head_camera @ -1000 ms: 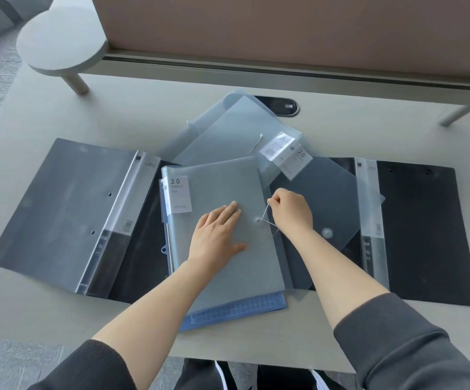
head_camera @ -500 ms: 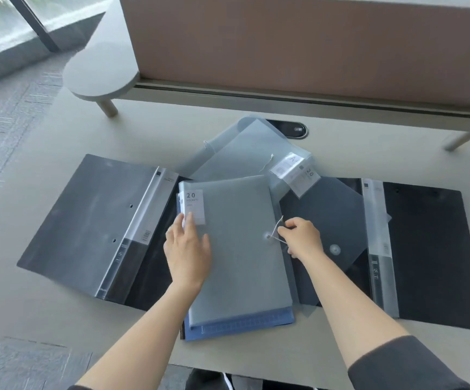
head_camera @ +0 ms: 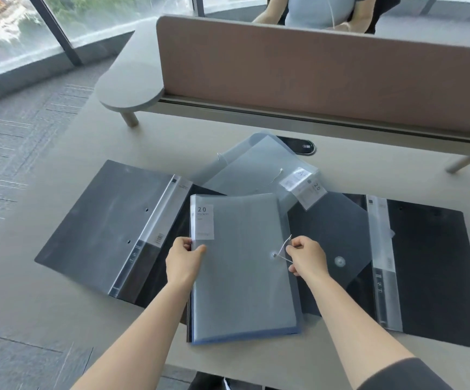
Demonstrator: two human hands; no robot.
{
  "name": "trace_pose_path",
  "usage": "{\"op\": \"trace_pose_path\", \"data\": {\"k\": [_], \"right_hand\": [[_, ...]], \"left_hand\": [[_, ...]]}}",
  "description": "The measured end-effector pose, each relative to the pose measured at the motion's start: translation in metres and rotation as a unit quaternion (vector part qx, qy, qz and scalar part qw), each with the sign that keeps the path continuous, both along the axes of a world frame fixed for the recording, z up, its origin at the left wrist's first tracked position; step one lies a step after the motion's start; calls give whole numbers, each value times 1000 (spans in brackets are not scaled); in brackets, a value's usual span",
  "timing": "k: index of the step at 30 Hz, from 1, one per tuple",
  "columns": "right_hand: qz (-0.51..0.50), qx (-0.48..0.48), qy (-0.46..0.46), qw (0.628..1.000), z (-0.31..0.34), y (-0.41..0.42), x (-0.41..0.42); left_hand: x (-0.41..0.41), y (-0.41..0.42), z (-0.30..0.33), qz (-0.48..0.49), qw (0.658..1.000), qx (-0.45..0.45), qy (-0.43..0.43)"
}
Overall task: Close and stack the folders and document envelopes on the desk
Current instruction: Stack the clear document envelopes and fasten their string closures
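Note:
A translucent grey-blue pocket folder (head_camera: 242, 266) with a "20" label lies closed in the middle of the desk. My left hand (head_camera: 183, 261) pinches its left spine edge just below the label. My right hand (head_camera: 306, 257) pinches the white elastic cord (head_camera: 284, 250) at the folder's right edge, pulled out from its eyelet. Two black folders lie open flat, one on the left (head_camera: 107, 220) and one on the right (head_camera: 430, 266). A dark snap-button envelope (head_camera: 337, 243) sits under my right hand. Clear envelopes (head_camera: 256, 167) lie behind.
The grey desk (head_camera: 59, 305) ends at a brown divider panel (head_camera: 326, 77) at the back, with a cable port (head_camera: 301, 146) in front of it. A rounded shelf (head_camera: 132, 88) juts out at the back left. Another person sits beyond the divider.
My left hand slid from the flat of the folder cover to its left edge and now pinches it. My right hand keeps the elastic cord. The camera tilted up.

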State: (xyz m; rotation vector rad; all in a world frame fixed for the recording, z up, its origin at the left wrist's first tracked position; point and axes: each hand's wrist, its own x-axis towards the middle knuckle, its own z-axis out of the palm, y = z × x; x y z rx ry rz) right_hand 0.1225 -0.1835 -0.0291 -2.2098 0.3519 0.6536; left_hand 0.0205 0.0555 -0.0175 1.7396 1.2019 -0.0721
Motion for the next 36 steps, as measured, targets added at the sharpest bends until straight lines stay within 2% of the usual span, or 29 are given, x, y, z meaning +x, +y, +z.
{"op": "trace_pose_path", "data": {"k": [10,18,24,32,36], "right_hand": [[18,-3,35,999,-7,-5,-4],[-39,25,63,997,-8,-29,-2],[-41,5,67,997,1,-68,2],[-65,4,111,992,9,-130,-4],[-83,27,109,990,3,-138,-9]], "left_hand": [[-5,9,-7,38,991,-128,-20],[3,-1,-5,-5,977,-213,-15],[21,-34,-1,-79,977,-196,-13],[36,-74,-6,-215,961,-165,47],[43,-85,2,-232,964,-108,70]]}}
